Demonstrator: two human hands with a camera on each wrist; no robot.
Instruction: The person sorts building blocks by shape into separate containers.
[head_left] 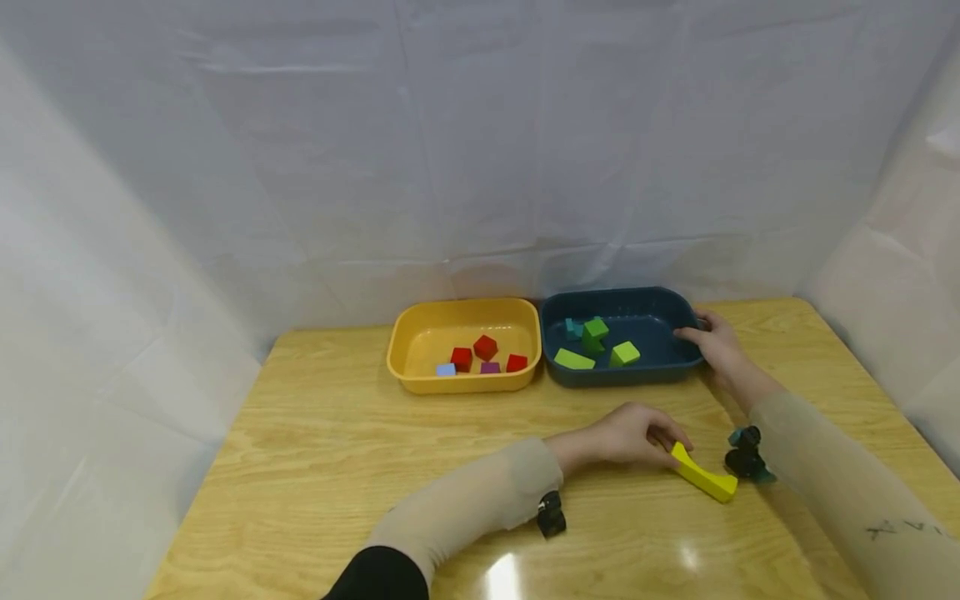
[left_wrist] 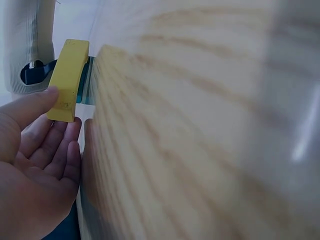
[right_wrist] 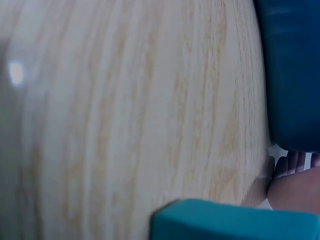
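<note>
The counter [head_left: 322, 467] is seen to be of pale wood with a marked grain, sealed to a smooth gloss that throws back lamp glare. The yellow tray [head_left: 420, 379] and the dark blue tray [head_left: 637, 373] appear moulded of smooth, faintly shiny plastic, while the yellow block [head_left: 705, 475] is painted matt. Thin, creased white sheeting [head_left: 480, 150] is hung behind.

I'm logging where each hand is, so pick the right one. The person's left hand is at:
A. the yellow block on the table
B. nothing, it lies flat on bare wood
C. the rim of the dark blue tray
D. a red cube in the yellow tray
A: the left hand has its fingertips on one end of the yellow block lying on the table, while the right hand is the one at the dark blue tray.
</note>
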